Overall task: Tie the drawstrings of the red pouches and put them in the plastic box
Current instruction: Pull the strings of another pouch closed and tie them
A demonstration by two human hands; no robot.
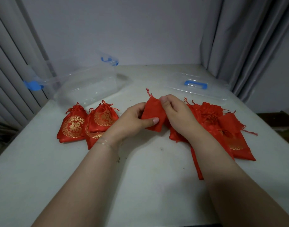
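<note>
Both hands hold one red pouch [152, 114] above the middle of the white table [140, 177]. My left hand [134, 120] grips its left side with the thumb across the front. My right hand [175, 110] pinches its upper right corner. A drawstring end [148, 92] sticks up from the pouch's top. Three red pouches with gold print [89, 123], their tops drawn closed, lie overlapping to the left. A heap of flat red pouches [222, 126] lies to the right, partly under my right forearm. The clear plastic box [85, 86] with blue latches stands at the back left, with nothing in it.
The box's clear lid [197, 87] with a blue handle lies flat at the back right. Grey curtains hang on both sides and a pale wall stands behind the table. The table's right edge runs close to the lid and the heap.
</note>
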